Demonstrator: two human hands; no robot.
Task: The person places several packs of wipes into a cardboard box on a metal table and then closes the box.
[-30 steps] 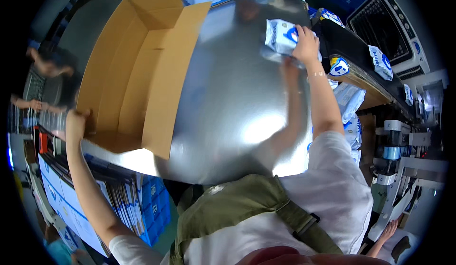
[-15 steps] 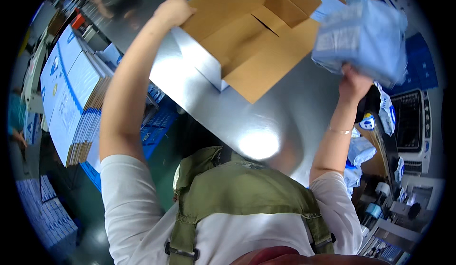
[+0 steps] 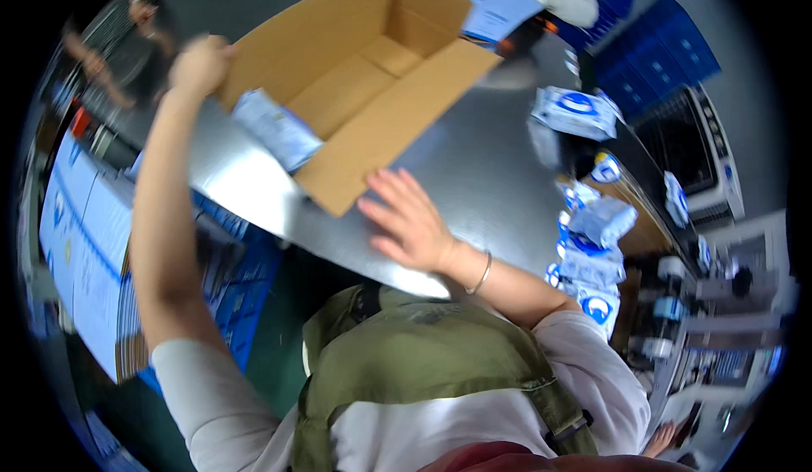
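Note:
An open cardboard box (image 3: 338,104), brown inside, lies at a slant on the metal table (image 3: 499,134). At its far left corner, my left hand (image 3: 200,66) grips the edge, somewhat blurred. My right hand (image 3: 410,222) is empty, fingers spread, palm down, close to the box's near flap (image 3: 347,180); whether it touches the flap is unclear. A pale blue-and-white piece (image 3: 277,129) shows at the box's left end; I cannot tell whether it is a packet or a printed flap.
Blue-and-white soft packets (image 3: 577,113) rest at the table's right side, with more piled (image 3: 596,244) below. Flat cartons (image 3: 89,248) are stacked at left. Blue crates (image 3: 660,53) and a dark-screened machine (image 3: 681,146) stand right. Another person's arms (image 3: 97,66) show far left.
My right hand has let go of the blue wrapped bundle and moved left, down to the box's near flap. The box and my left hand appear further left in view.

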